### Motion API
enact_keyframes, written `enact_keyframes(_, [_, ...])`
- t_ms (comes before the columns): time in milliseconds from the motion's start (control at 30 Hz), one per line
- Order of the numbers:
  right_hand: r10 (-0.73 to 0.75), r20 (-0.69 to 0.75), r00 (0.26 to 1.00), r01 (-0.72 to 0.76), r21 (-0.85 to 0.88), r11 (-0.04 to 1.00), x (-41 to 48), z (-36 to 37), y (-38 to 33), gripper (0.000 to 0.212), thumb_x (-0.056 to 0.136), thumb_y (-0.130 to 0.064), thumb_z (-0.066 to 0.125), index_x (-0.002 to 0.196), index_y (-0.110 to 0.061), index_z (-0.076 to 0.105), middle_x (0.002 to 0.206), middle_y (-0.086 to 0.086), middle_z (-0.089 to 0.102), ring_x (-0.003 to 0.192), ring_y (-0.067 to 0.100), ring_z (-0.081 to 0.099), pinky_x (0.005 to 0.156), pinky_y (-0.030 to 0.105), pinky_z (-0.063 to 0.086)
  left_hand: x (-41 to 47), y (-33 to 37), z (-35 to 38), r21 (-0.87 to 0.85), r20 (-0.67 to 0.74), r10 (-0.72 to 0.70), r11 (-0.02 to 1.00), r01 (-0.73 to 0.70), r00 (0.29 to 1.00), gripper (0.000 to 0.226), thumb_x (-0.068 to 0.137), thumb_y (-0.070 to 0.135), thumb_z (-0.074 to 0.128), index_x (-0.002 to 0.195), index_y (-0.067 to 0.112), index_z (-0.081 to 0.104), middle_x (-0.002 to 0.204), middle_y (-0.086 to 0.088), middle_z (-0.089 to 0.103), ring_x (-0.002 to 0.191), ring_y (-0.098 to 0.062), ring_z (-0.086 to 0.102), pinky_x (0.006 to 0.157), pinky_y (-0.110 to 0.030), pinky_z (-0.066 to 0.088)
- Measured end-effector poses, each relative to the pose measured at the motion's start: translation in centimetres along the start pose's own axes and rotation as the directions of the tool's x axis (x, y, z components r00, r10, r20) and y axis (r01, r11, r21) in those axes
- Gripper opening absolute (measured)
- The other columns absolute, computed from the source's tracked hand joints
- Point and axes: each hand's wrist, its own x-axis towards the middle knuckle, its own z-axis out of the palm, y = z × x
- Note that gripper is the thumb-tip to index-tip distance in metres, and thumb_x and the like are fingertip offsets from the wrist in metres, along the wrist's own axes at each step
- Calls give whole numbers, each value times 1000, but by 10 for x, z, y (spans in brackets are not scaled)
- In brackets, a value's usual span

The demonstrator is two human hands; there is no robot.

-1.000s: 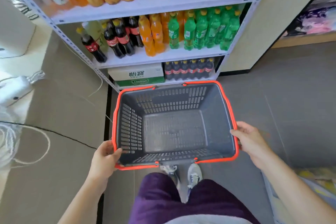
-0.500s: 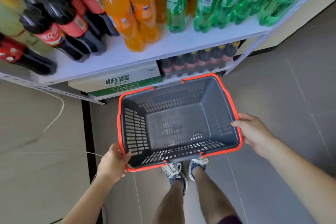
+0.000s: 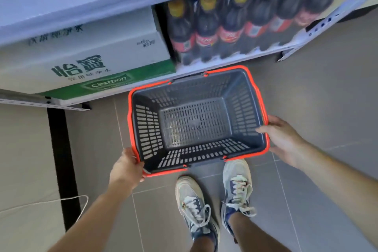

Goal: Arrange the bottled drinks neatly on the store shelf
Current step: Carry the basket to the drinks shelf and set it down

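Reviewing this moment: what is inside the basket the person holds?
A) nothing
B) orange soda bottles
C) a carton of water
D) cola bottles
A: the basket shows only its bare slotted floor, while the cola bottles stand on the bottom shelf beyond it.

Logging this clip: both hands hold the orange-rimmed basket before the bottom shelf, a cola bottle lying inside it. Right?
No: the head view shows the basket empty; the cola bottles stand on the bottom shelf. The left hand and right hand do hold it.
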Motion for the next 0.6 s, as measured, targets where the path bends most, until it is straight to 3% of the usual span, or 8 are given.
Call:
enact_keyframes(100, [-44,6,999,44,13,999,19,14,5,43,84,17,51,123,1,58,119,23,66,110,41,63,98,51,48,17,-1,8,-31,-28,-33,999,32,999,25,86,2,54,104,18,48,77,-9,71,65,-30,72,74,-49,60])
enact_keyframes(233, [-76,48,996,80,-100,992,29,18,6,44,85,9,56,125,-9,57,120,14,67,114,33,62,105,51,44,20,2,12,-170,-2,-95,981,93,996,35,89,-6,51,121,9,51,98,-18,68,87,-40,68,86,-53,56])
enact_keyframes(300, [-105,74,992,117,-190,975,26,16,2,49,87,4,59,133,-13,50,130,5,63,118,27,59,108,42,41,11,7,9,-187,34,-109,976,114,993,48,91,-5,49,137,7,44,109,-19,66,95,-41,64,90,-49,53])
enact_keyframes(367, [-132,64,989,144,-259,955,15,14,-7,69,90,-1,61,151,-17,32,142,-8,45,133,20,46,107,24,30,-5,15,-2,-98,11,-99,990,100,995,62,92,1,53,149,13,32,136,-16,56,115,-39,58,97,-47,50])
enact_keyframes(400, [-150,16,989,148,-292,945,6,13,-11,74,90,-3,61,154,-17,26,147,-4,42,136,19,41,103,21,27,-16,19,-10,-56,-24,-85,995,84,996,64,92,3,54,151,15,30,143,-14,51,119,-38,57,98,-46,49])
enact_keyframes(433, [-182,-37,983,161,-316,935,-5,9,-16,70,90,-3,60,152,-15,31,147,2,45,133,20,45,100,22,30,-30,26,-20,-37,-62,-61,998,59,996,61,93,4,53,149,16,34,143,-13,50,117,-39,58,97,-45,49])
enact_keyframes(500, [-242,-83,967,200,-345,917,-36,-1,-26,47,89,0,58,135,-9,54,125,10,64,107,23,60,91,25,39,-66,42,-44,-41,-133,19,999,-25,991,46,94,6,52,139,16,51,132,-12,60,108,-38,61,95,-43,50])
enact_keyframes(600, [-297,22,955,276,-441,854,-102,-22,-47,29,89,0,59,112,-16,67,99,6,72,93,24,66,90,31,47,-131,73,-90,-44,-170,164,984,-174,972,26,95,10,53,113,18,70,99,-11,72,96,-35,66,84,-37,51])
